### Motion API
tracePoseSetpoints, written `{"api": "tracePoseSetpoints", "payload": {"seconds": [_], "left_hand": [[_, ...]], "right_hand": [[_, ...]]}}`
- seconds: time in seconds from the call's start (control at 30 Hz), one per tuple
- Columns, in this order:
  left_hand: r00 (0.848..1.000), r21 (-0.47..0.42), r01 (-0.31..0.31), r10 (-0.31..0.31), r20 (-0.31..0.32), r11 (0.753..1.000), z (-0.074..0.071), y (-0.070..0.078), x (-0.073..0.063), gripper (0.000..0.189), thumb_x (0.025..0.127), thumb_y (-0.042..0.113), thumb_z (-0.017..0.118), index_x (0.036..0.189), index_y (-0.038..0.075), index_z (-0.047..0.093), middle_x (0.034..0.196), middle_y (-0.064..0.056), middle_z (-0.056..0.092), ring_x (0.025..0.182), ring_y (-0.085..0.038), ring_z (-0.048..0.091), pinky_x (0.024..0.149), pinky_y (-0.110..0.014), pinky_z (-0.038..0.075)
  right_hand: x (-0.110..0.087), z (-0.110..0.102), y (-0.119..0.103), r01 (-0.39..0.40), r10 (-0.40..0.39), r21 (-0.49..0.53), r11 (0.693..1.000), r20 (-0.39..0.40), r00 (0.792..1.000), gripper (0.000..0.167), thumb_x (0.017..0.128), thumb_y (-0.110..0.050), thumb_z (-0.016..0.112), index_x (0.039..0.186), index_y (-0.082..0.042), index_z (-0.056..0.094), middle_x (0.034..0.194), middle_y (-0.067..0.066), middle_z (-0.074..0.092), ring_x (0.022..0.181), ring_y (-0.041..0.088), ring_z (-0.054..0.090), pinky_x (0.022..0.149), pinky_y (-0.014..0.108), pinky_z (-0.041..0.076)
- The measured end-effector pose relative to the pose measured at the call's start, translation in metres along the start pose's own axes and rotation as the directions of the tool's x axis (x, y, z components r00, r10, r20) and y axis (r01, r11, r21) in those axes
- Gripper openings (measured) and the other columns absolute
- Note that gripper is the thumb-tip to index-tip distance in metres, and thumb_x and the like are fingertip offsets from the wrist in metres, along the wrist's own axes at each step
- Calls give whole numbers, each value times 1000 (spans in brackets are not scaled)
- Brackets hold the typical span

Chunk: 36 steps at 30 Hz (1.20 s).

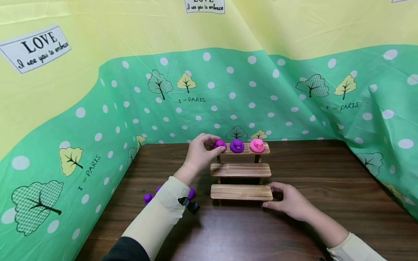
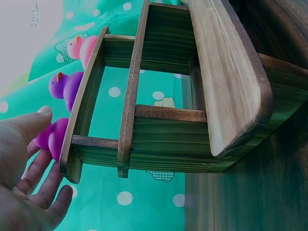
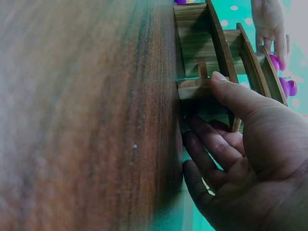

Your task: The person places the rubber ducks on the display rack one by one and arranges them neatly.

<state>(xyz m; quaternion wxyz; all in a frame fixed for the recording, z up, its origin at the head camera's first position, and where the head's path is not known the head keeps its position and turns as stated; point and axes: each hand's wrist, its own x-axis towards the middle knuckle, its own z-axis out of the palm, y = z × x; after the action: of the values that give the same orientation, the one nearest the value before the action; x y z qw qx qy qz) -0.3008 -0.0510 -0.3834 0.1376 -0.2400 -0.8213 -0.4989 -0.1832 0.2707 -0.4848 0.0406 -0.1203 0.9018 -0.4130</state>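
Note:
A three-step wooden display stand (image 1: 241, 192) is on the table. My left hand (image 1: 200, 154) pinches a magenta rubber duck (image 1: 219, 143) at the left end of the top step. In the left wrist view, the thumb is on one side of this duck (image 2: 58, 137) and fingers reach behind it. Beside it on the same step sit a purple duck (image 1: 237, 146) and, farther right, a pink duck (image 1: 257, 145). My right hand (image 1: 290, 202) grips the right end of the bottom step, thumb at the front and fingers behind. The middle and bottom steps hold no ducks.
Several purple objects, one of them a rounded purple piece (image 1: 148, 198), lie on the dark wooden table (image 1: 313, 166) left of the stand, partly hidden by my left forearm. A green and yellow printed cloth (image 1: 228, 98) surrounds the table's back and sides.

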Motion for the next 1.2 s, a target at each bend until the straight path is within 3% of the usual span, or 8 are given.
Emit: {"api": "tracePoseSetpoints", "payload": {"seconds": [0.2,0.53,0.87,1.2], "left_hand": [[1000,-5,-1,1,1,1000,0,1,0,28,86,19,90,110,11,78,104,-1,66,96,-15,64,83,-39,61],[1000,6,6,-6,9,1000,0,1,-1,33,83,17,92,113,11,78,105,-1,65,99,-14,64,85,-34,60],[1000,-3,-20,20,17,1000,-2,-2,-2,43,80,5,93,118,9,75,108,-3,63,96,-14,69,87,-33,61],[999,30,-52,51,10,998,-14,-8,-7,43,81,13,93,120,8,75,113,-6,68,104,-22,71,97,-36,57]], "right_hand": [[0,0,0,2,-2,6,1000,1,1000,62,84,-39,90,130,-7,66,116,0,74,111,20,66,90,33,55],[0,1,3,10,-10,15,1000,-7,1000,63,83,-38,90,131,-6,66,116,0,74,111,21,66,91,33,54],[0,0,3,12,-12,6,1000,-8,1000,62,84,-38,90,131,-7,66,116,-1,74,112,20,66,92,33,54],[0,0,2,14,-14,5,1000,-4,1000,62,84,-39,90,131,-6,66,116,-1,74,112,21,66,92,34,54]]}}
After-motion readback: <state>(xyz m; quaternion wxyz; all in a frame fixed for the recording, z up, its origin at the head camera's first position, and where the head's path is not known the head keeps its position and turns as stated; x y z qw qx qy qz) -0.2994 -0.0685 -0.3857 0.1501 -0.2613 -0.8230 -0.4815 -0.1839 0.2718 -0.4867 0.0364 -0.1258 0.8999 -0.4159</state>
